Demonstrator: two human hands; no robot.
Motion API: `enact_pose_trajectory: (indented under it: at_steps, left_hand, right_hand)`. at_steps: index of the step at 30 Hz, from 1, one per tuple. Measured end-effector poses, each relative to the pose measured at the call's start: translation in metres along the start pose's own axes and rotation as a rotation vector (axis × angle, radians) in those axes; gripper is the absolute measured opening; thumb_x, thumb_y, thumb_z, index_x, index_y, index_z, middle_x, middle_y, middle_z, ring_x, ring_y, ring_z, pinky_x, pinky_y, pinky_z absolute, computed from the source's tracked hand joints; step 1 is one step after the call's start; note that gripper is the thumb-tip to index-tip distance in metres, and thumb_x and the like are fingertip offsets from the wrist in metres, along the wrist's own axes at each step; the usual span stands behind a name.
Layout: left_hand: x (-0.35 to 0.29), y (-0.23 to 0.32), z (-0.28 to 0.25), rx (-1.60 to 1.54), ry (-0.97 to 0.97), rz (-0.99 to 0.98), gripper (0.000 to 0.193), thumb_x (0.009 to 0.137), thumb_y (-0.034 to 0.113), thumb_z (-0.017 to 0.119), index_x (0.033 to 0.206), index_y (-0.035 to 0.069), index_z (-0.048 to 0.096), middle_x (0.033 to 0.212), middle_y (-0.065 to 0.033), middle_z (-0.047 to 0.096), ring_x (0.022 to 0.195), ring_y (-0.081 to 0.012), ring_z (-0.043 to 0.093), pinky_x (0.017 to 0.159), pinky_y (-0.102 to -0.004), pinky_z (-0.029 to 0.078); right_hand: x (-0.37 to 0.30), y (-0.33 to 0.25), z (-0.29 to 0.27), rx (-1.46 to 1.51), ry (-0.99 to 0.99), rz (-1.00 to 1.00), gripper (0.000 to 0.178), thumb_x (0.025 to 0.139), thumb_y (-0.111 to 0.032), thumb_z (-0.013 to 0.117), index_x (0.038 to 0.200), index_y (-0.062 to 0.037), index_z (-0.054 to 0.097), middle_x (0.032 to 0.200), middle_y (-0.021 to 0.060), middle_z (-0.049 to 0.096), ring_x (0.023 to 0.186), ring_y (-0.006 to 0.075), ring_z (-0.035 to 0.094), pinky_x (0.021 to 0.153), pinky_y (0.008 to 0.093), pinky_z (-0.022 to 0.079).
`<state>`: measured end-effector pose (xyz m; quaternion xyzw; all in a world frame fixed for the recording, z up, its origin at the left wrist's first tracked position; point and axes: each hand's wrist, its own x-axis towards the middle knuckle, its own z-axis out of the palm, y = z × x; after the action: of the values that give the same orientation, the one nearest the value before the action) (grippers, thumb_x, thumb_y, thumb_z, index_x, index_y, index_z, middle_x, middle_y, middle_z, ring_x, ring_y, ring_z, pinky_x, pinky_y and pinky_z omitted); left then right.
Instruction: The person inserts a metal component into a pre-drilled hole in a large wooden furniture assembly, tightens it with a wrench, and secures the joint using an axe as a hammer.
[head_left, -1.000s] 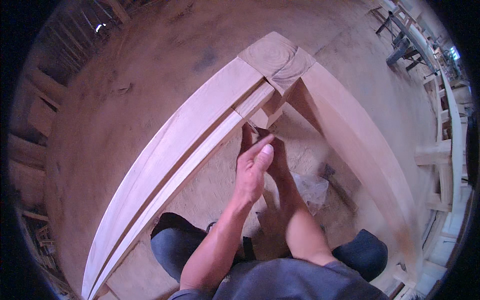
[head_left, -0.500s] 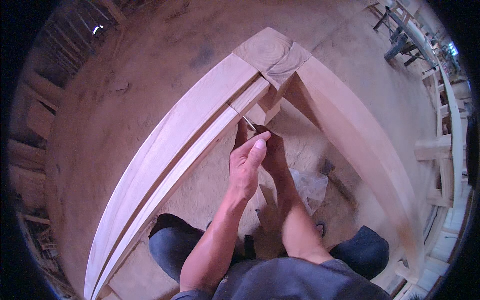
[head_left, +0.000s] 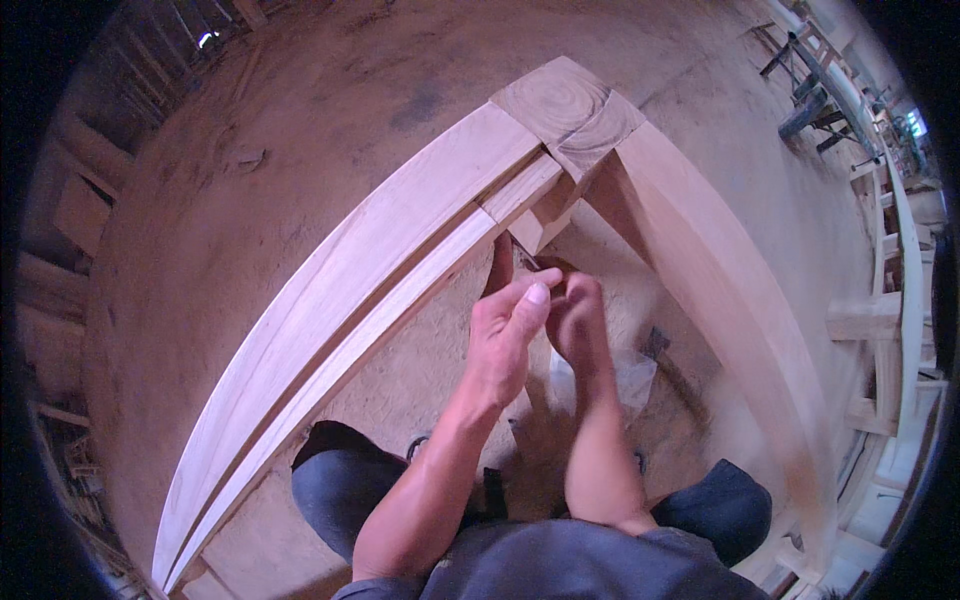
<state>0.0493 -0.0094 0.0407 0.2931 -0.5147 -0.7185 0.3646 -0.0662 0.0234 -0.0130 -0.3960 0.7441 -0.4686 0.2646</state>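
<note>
A pale wooden frame has two long beams point(head_left: 340, 270) point(head_left: 730, 260) meeting at a corner post point(head_left: 560, 105) with end grain on top. Along the left beam's inner side runs a narrow rail point(head_left: 400, 285) with a seam near the corner. Just below that seam, a thin metal tool point(head_left: 530, 260) shows between my hands. My left hand point(head_left: 508, 320) is closed around it, thumb on top, one finger reaching up to the rail's inner face. Close against it, my right hand point(head_left: 580, 305) is curled at the tool's near end; its fingertips and the handle are hidden.
On the dusty floor below lie a clear plastic bag point(head_left: 625, 385) and a hammer-like tool point(head_left: 675, 370). My knees point(head_left: 345, 485) are inside the frame's angle. Timber pieces point(head_left: 65, 290) stack at far left; more wooden framework point(head_left: 880, 320) stands at the right.
The frame has shifted slightly to the right in view. My right hand has turned at the wrist and moved a little right, showing its knuckles. My left hand keeps its grip near the rail.
</note>
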Motion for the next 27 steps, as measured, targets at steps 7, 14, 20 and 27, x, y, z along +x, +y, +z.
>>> enact_pose_trajectory:
  at_steps: [7, 14, 20, 27]
  left_hand:
    - [0.006, -0.006, 0.022, -0.041, -0.068, -0.103, 0.051, 0.098, 0.04, 0.059, 0.124, -0.004, 0.067, 0.105, -0.0027, 0.064, 0.093, -0.0126, 0.052, 0.09, -0.028, 0.039]
    - [0.0, 0.001, 0.004, -0.056, 0.009, -0.064, 0.048, 0.099, 0.038, 0.059, 0.123, -0.003, 0.067, 0.096, 0.0008, 0.06, 0.084, -0.0094, 0.048, 0.081, -0.0225, 0.037]
    - [-0.005, -0.006, -0.003, 0.045, -0.019, -0.133, 0.049, 0.098, 0.039, 0.06, 0.12, -0.004, 0.068, 0.116, -0.0052, 0.064, 0.109, -0.0162, 0.056, 0.101, -0.0319, 0.039]
    - [0.002, -0.009, 0.0, 0.106, 0.029, -0.055, 0.048, 0.097, 0.038, 0.06, 0.126, -0.001, 0.066, 0.121, -0.0075, 0.063, 0.114, -0.0184, 0.055, 0.102, -0.0333, 0.04]
  right_hand:
    - [0.008, 0.018, -0.038, 0.377, -0.029, 0.021, 0.034, 0.089, 0.001, 0.055, 0.121, 0.0012, 0.065, 0.095, 0.0108, 0.073, 0.083, 0.0227, 0.068, 0.07, 0.039, 0.052]
    - [-0.005, 0.001, -0.013, 0.239, -0.01, 0.124, 0.03, 0.092, -0.005, 0.054, 0.118, 0.0012, 0.067, 0.079, 0.0095, 0.069, 0.072, 0.0171, 0.06, 0.067, 0.0318, 0.05]
    - [0.001, 0.012, 0.001, 0.258, 0.01, -0.054, 0.028, 0.091, -0.008, 0.056, 0.116, 0.0025, 0.066, 0.089, 0.011, 0.072, 0.081, 0.0178, 0.065, 0.076, 0.035, 0.052]
    - [-0.001, 0.024, 0.009, 0.163, 0.007, -0.12, 0.023, 0.094, -0.011, 0.059, 0.114, -0.0007, 0.067, 0.095, 0.0055, 0.072, 0.085, 0.0114, 0.061, 0.076, 0.0316, 0.052]
